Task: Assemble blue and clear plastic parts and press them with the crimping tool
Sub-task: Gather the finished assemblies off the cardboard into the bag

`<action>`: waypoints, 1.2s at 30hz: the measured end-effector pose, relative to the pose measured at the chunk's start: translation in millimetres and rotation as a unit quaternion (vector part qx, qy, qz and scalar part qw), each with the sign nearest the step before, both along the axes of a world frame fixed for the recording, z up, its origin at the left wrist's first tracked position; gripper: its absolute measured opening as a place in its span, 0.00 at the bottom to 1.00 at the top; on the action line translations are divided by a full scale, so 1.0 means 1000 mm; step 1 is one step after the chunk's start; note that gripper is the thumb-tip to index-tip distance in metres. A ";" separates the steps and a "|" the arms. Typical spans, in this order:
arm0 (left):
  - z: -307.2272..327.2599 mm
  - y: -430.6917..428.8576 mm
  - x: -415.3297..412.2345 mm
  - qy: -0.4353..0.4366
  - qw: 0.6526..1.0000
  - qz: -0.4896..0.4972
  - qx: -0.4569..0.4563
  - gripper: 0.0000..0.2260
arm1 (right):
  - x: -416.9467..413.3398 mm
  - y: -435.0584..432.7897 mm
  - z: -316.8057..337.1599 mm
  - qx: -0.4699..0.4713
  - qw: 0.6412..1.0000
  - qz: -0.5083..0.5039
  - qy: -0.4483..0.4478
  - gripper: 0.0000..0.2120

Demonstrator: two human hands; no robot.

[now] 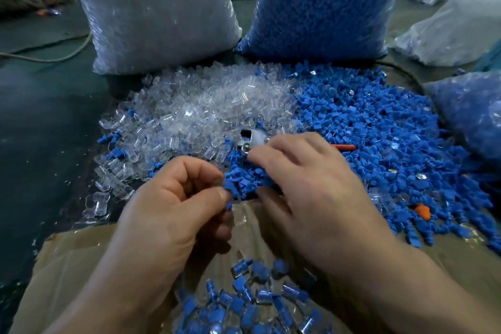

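Head view. Left hand (173, 198) is curled, with thumb and forefinger pinching one blue part (227, 189), raised just off the heap. Judged: held ready for mating with a clear piece. I cannot tell whether a clear piece is already in that grip.

Right hand (311, 184) has its fingers stretched and spread, gripping nothing visible. It lies over the crimping tool (253, 139), whose metal head shows at 12 o'clock of the fingertips.

Clear pile (195, 114) sits at 11 o'clock and blue pile (379, 130) at 2 o'clock, touching along one seam. Judged: stock on each side and the tool between, so every reach is short.

Finished pieces (257, 301) lie at 6 o'clock on the cardboard (67, 266), apart from the raw stock.

Refill bags, clear (151, 8) and blue (325, 3), stand at 12 o'clock behind their matching piles.
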State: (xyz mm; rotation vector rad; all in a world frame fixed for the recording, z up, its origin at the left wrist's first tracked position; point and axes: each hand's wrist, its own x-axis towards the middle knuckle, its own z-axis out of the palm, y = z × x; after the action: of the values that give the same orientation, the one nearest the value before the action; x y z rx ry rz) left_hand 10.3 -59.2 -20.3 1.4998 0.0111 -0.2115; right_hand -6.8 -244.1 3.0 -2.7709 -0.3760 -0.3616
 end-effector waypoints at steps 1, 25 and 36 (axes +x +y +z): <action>-0.002 0.001 0.002 -0.003 1.000 0.006 0.010 0.06 | 0.004 -0.007 0.002 -0.036 0.998 -0.048 0.015 0.23; -0.002 0.009 0.008 -0.058 0.995 0.071 -0.047 0.05 | 0.004 -0.021 0.016 0.034 0.998 -0.011 0.053 0.21; -0.001 0.010 0.007 -0.144 0.987 0.048 -0.047 0.05 | 0.000 -0.022 0.018 0.010 0.996 0.048 0.078 0.26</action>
State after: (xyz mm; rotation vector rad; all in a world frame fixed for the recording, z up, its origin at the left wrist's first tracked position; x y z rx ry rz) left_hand 17.4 -49.0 -21.1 1.4195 -0.1555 0.0835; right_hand -6.3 -265.7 21.2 -2.7263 -0.4629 -0.1246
